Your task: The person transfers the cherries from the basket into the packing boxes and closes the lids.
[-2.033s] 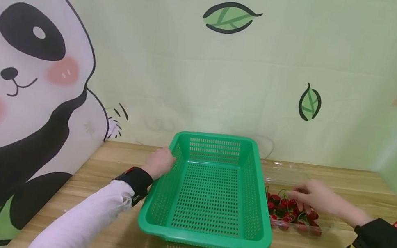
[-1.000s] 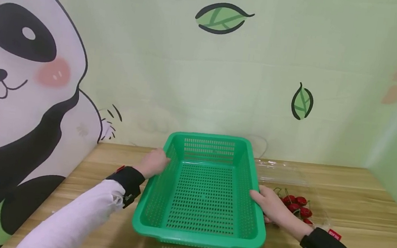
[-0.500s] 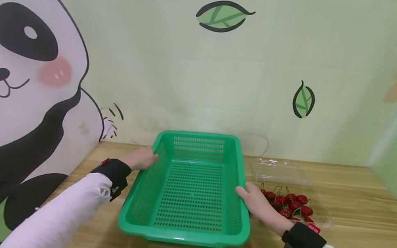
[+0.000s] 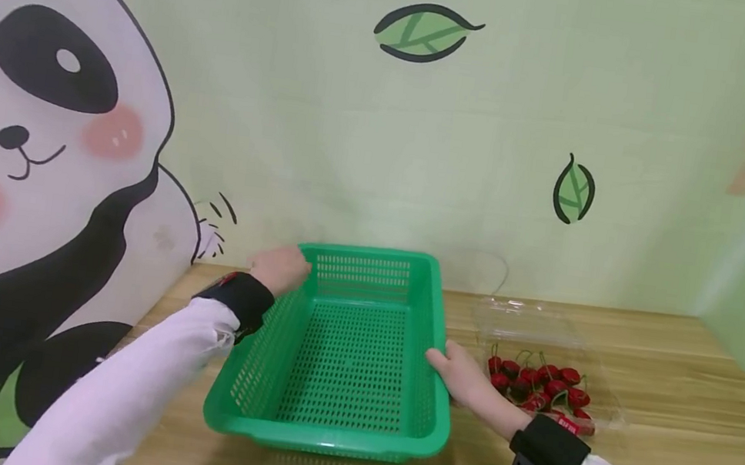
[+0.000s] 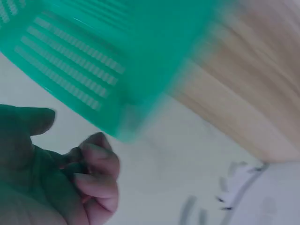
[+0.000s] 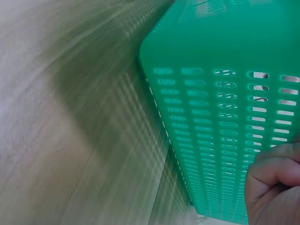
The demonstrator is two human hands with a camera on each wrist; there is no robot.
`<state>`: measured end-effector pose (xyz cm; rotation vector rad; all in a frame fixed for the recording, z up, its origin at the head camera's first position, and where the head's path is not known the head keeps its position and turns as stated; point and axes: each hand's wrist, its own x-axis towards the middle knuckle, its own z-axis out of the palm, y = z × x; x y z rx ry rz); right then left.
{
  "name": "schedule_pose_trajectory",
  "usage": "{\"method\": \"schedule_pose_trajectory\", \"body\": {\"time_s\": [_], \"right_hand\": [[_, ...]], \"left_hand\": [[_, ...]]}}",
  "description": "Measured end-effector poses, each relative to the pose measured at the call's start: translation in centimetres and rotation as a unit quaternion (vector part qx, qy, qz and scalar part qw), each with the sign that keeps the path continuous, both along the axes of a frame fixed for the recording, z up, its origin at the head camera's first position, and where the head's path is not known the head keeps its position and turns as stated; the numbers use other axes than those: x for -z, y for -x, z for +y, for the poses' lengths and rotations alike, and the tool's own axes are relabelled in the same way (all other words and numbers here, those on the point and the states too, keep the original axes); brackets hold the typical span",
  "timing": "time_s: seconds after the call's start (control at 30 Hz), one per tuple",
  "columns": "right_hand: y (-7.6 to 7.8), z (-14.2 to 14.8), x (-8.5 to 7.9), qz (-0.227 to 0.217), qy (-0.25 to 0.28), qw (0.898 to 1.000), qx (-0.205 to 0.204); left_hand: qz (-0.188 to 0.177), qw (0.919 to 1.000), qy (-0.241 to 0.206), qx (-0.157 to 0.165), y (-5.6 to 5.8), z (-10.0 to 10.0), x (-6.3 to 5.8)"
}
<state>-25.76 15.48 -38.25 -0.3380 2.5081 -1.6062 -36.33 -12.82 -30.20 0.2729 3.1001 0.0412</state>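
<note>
In the head view a green plastic basket (image 4: 326, 438) with slotted walls and a perforated floor sits on the wooden table, nothing in it. My right hand (image 4: 460, 373) grips its right rim, thumb over the edge; the right wrist view shows the curled fingers (image 6: 274, 173) against the outer wall. Raised by the far left corner is my left hand (image 4: 280, 269). The left wrist view has this hand (image 5: 61, 173) apart from the basket, its fingers loosely bent around nothing.
To the right of the basket lies a clear plastic box (image 4: 531, 326) with its lid folded back, holding several red cherries (image 4: 538, 385) with green stems. A pale green printed backdrop (image 4: 291, 98) stands behind the wooden table (image 4: 694, 396).
My right hand has left the cherries and taken hold of the basket's right rim. The basket has slid left, away from the box. My left hand has let go of the left rim and moved up.
</note>
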Motion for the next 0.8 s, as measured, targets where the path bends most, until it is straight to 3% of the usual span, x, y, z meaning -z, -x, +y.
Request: {"method": "schedule_pose_trajectory", "body": {"time_s": [0.13,0.4,0.6,0.8], "right_hand": [[-0.2,0.0,0.1,-0.009,0.02,1.0,-0.01],[-0.3,-0.1,0.0,-0.006,0.027,1.0,-0.015],[-0.2,0.3,-0.1,-0.002,0.011,1.0,-0.003],[-0.1,0.1,0.1,0.008,0.016,1.0,-0.001]], "left_hand": [[-0.003,0.9996,-0.01,0.025,-0.5,4.0,0.1],[-0.058,0.9933,-0.039,0.092,-0.9,11.0,0.9],[-0.065,0.9921,-0.037,0.101,-1.4,14.3,1.4],[-0.074,0.9922,-0.052,0.086,-2.0,15.8,2.1]]}}
